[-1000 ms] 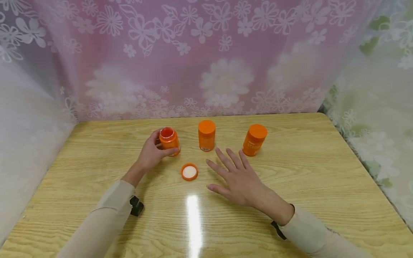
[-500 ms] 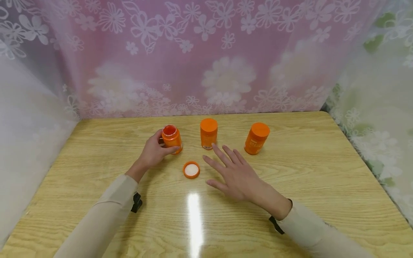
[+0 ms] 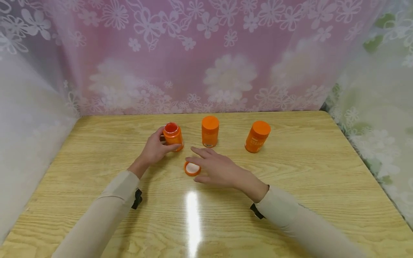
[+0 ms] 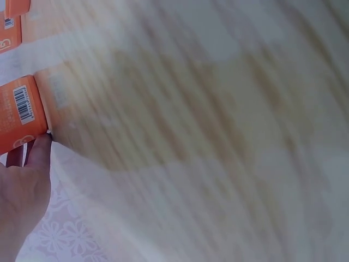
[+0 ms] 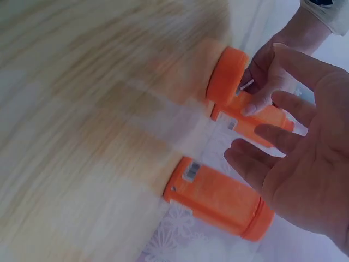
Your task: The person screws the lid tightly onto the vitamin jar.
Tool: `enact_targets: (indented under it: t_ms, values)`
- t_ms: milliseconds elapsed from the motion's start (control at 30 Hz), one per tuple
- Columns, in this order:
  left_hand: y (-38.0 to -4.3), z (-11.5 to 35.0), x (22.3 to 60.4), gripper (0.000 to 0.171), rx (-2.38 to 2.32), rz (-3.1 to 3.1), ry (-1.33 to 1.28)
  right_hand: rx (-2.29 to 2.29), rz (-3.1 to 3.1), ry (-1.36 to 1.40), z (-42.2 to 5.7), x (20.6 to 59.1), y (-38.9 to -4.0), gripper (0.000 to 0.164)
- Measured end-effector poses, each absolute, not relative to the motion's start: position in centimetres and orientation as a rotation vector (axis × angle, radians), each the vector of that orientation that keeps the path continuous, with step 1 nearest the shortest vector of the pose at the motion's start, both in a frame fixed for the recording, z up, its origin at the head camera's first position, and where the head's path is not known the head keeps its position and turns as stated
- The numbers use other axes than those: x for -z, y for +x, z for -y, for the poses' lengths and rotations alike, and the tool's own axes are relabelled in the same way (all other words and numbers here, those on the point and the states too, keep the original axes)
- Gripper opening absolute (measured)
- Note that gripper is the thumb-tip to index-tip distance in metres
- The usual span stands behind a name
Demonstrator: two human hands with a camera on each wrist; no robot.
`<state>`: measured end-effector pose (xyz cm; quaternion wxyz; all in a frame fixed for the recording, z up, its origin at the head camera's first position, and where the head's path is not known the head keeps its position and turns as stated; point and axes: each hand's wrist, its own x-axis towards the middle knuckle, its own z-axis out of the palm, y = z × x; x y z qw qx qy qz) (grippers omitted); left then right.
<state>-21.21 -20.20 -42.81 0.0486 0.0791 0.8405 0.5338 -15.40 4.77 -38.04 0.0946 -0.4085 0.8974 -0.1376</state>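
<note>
My left hand [image 3: 153,149] grips an uncapped orange jar [image 3: 174,139] from its left side, fingers behind and thumb in front. The jar stands upright on the table, its red-rimmed mouth facing up. Just in front of it lies the orange lid [image 3: 191,172], white liner upward. My right hand [image 3: 222,171] hovers over the lid's right part, fingers loosely bent and apart. In the right wrist view, a gap shows between those fingers and the lid [image 5: 228,75]. The left wrist view shows the jar's barcode label [image 4: 23,104] and part of my left hand [image 4: 24,191].
A capped orange jar [image 3: 210,132] stands right of the held one, near the table's back. Farther right is another capped orange jar [image 3: 257,137]. A pink floral curtain [image 3: 180,71] hangs behind the wooden table [image 3: 290,172], with pale curtains at both sides.
My right hand has moved left from the area before the capped jars to above the lid, and its spread fingers have drawn in. My left hand keeps its grip on the uncapped jar.
</note>
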Motion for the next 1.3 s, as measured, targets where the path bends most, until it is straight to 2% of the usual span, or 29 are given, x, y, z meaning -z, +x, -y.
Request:
enact_targets:
  t_ms: [433, 733, 1067, 1200, 1300]
  values:
    - [-21.2, 19.0, 43.0, 0.066, -1.633, -2.559, 0.241, 0.234, -2.614, -1.174, -3.0, 38.6, -16.3, 0.058]
    - [-21.5, 19.3, 43.0, 0.068, -1.630, -2.583, 0.255, 0.285, -2.570, -1.238, -2.2, 38.6, -17.1, 0.036]
    - [-21.2, 19.9, 43.1, 0.067, -1.628, -2.587, 0.239, 0.292, -2.578, -1.255, -1.3, 38.4, -17.6, 0.030]
    - [-21.1, 20.2, 43.2, 0.064, -1.616, -2.596, 0.245, 0.262, -2.619, -1.237, -1.0, 37.3, -17.7, 0.022]
    - [-21.1, 20.4, 43.3, 0.063, -1.611, -2.598, 0.249, 0.274, -2.605, -1.219, -0.7, 35.9, -17.7, 0.026]
